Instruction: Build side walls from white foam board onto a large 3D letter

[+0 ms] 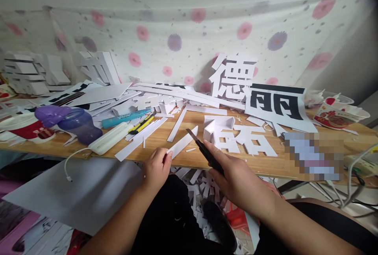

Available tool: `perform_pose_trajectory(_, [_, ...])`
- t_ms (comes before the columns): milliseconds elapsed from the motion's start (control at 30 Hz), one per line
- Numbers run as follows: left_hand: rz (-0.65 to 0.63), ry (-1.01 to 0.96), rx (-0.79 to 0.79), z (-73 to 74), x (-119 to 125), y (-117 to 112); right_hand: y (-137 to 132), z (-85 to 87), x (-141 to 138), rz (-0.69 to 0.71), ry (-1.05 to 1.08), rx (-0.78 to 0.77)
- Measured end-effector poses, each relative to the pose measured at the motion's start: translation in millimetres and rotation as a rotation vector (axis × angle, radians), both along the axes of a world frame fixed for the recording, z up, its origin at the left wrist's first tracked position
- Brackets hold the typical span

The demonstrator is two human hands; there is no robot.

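Note:
My left hand (156,168) pinches the near end of a white foam strip (184,143) that rests slanted on the wooden table's (265,164) front edge. In my right hand (233,176) is a black utility knife (203,150), its blade tip pointing up and left just above the strip. Right of the blade stands a white foam Chinese character (236,135), part flat, part raised. Both hands hover at the table's near edge.
More white strips, a teal marker (125,118), a yellow-black cutter (141,124), a white power bank with cable (110,139) and a purple bottle (72,123) lie left. Foam characters (233,74) lean on the floral cloth. A printed sheet (277,101), instant noodle cups (336,115); scraps litter the floor.

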State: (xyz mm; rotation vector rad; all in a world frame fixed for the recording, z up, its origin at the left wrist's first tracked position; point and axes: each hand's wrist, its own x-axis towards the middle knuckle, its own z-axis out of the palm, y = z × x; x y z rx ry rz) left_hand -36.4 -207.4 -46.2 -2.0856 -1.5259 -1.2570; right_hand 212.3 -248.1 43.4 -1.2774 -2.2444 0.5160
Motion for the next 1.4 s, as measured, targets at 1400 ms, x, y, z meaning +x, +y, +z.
perform_pose_trajectory(1400, [-0.037, -0.021, -0.089, -4.3, 4.0, 12.0, 10.3, -14.1, -30.6, 0.103, -0.440, -0.012])
